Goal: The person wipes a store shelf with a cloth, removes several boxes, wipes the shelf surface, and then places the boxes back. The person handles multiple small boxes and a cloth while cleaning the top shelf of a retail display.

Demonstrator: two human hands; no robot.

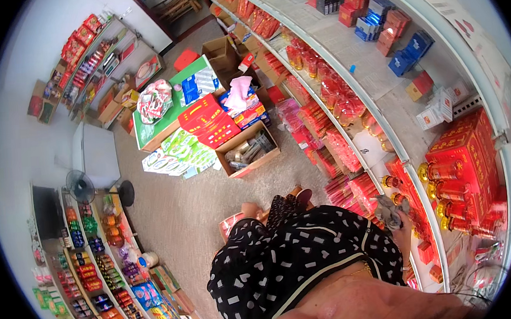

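My right hand (402, 227) grips a crumpled grey cloth (388, 212) at the edge of the shelving on the right. Close to the cloth stand small red jars with gold lids (391, 181), with red packets (363, 189) on a lower shelf. Low at my other side, my left hand (250, 210) shows partly beyond my black patterned clothing, beside a red-edged box (229, 224); whether its fingers hold the box cannot be told. Larger red jars with gold lids (448, 190) stand on the upper shelf, in front of a red carton (461, 151).
An open cardboard box (249, 168) stands on the floor by a green-topped table (190, 69) stacked with cartons. Metal shelving (341, 53) curves along the right. Stocked shelves (99, 256) line the lower left, with a fan (126, 193) and a white chest (97, 154) above them.
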